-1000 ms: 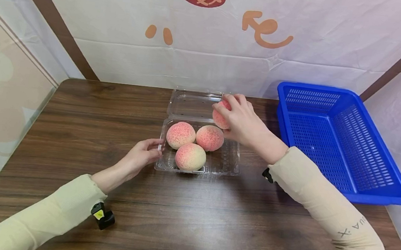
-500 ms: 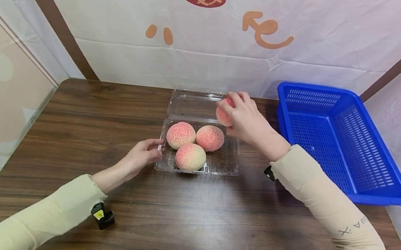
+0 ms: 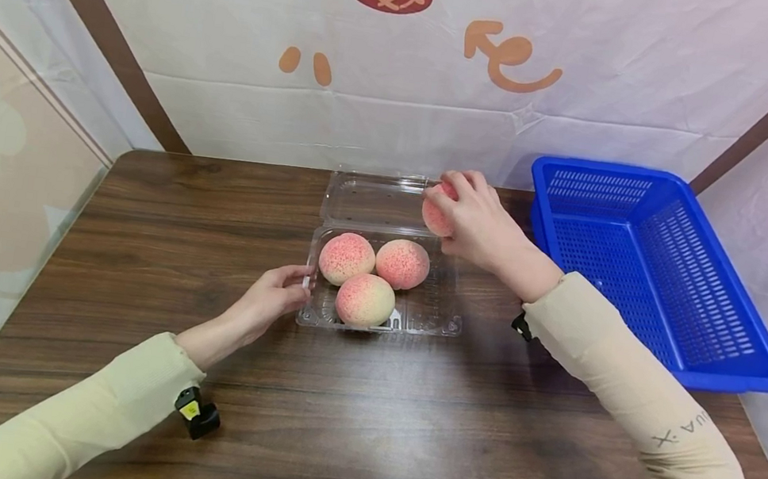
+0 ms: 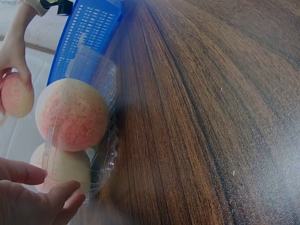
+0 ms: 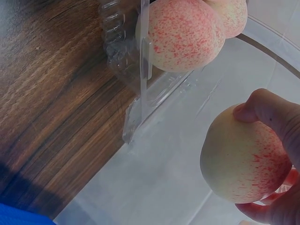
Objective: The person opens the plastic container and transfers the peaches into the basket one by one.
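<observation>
My right hand (image 3: 483, 224) holds a pink-and-cream peach (image 3: 439, 210) in the air, above the right side of a clear plastic clamshell box (image 3: 429, 309). In the right wrist view its thumb and fingers curve round the peach (image 5: 239, 161). The box lies open, its lid (image 3: 367, 197) folded back. Three peaches sit in its base: one at back left (image 3: 346, 259), one at back right (image 3: 402, 264) and one in front (image 3: 365, 300). My left hand (image 3: 269, 297) rests its fingertips against the box's left edge, the fingers fairly extended.
A blue perforated plastic basket (image 3: 642, 303) stands to the right of the box. Brown wood-grain table (image 3: 373, 446) lies around both. A pale printed curtain (image 3: 239, 14) hangs behind the table.
My right hand has moved slightly up and to the right with the peach, away from the other peaches. The left hand and the three peaches stay where they were.
</observation>
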The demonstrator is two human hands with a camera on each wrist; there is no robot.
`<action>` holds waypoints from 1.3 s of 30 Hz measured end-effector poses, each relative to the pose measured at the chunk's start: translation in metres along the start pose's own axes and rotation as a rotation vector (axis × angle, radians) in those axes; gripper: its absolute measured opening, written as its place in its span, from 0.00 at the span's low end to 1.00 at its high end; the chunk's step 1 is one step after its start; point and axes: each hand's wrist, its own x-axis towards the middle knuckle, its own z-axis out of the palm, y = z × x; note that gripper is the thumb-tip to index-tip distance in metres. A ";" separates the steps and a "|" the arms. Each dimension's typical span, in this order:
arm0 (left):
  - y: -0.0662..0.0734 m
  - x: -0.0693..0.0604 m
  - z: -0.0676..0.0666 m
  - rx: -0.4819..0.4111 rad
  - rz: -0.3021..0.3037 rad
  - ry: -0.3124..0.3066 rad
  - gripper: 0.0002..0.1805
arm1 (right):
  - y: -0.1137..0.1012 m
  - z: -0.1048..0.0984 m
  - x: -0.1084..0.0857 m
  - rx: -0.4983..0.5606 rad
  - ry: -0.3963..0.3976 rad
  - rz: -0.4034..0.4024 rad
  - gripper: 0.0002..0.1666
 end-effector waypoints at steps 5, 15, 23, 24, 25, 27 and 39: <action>-0.001 0.000 0.000 -0.001 -0.006 0.000 0.26 | 0.003 0.000 0.001 -0.003 0.001 0.004 0.37; -0.001 0.001 0.000 -0.006 -0.011 0.000 0.26 | 0.010 -0.001 0.003 0.003 -0.016 0.020 0.37; -0.002 0.001 -0.001 -0.012 -0.011 0.000 0.26 | 0.015 -0.002 0.004 0.003 -0.024 0.041 0.39; -0.002 0.001 -0.001 -0.013 -0.011 0.000 0.26 | 0.016 -0.002 0.004 0.003 -0.025 0.044 0.39; -0.002 0.001 -0.001 -0.014 -0.011 0.001 0.26 | 0.017 -0.002 0.004 0.002 -0.025 0.046 0.39; -0.002 0.001 -0.001 -0.014 -0.010 0.001 0.26 | 0.018 -0.003 0.005 0.001 -0.028 0.050 0.40; -0.003 0.001 -0.001 -0.016 -0.015 -0.002 0.26 | 0.023 -0.008 0.006 -0.002 -0.073 0.088 0.39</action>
